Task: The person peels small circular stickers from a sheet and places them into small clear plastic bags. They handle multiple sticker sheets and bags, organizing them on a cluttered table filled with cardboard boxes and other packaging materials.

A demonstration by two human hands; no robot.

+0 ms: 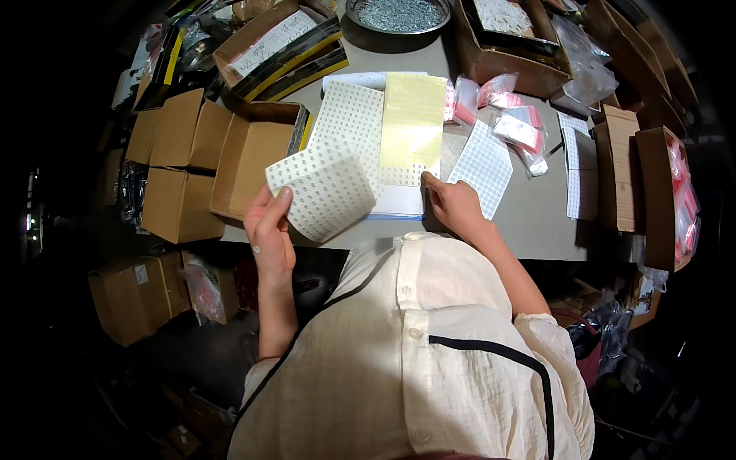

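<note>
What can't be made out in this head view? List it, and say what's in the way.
All in the head view:
Left hand: fingertips, hidden behind the held sheet.
White marked sheet: lower left part covered by the held sheet, right side by the yellow sheet.
Right hand: curled fingers, hidden by the hand itself.
Metal bowl: far rim, cut off by the top edge; contents too small to identify.

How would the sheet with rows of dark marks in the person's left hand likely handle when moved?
The sheet is probably flexible, since it curves visibly. It looks light and thin: the left hand pinches it only near one edge. It seems unlikely to roll, being broad and only gently curved.
</note>
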